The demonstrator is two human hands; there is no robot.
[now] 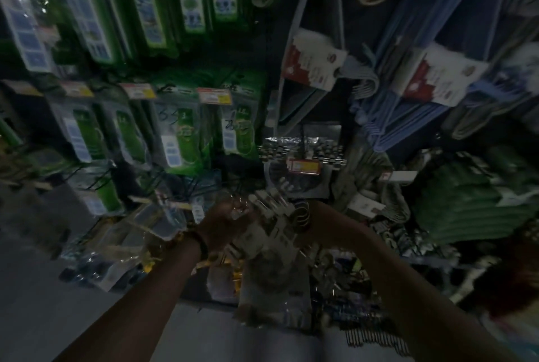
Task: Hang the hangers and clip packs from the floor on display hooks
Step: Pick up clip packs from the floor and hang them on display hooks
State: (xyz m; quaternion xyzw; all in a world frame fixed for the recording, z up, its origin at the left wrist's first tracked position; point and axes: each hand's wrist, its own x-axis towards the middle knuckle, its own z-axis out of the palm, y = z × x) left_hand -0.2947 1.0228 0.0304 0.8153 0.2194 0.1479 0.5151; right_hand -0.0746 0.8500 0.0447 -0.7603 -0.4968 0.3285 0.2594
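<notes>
Clip pack [271, 233] between left hand [224, 223], right hand [316, 223]. Carded packs [180, 134] left of it; hanger bundles [408, 111] upper right; floor [43, 303] beneath.

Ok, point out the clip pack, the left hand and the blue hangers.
clip pack [272, 234], head view, on its pale front.
left hand [222, 222], head view, middle of the hand.
blue hangers [386, 128], head view, on the bundled bars.

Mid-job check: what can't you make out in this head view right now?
Head view, dark and motion-blurred:
- Right hand fingers: hidden behind the clip pack.
- Target hook: lost in darkness behind the pack.
- Price tag print: blurred.
- Pile of packs lower right: too dark to sort.
</notes>
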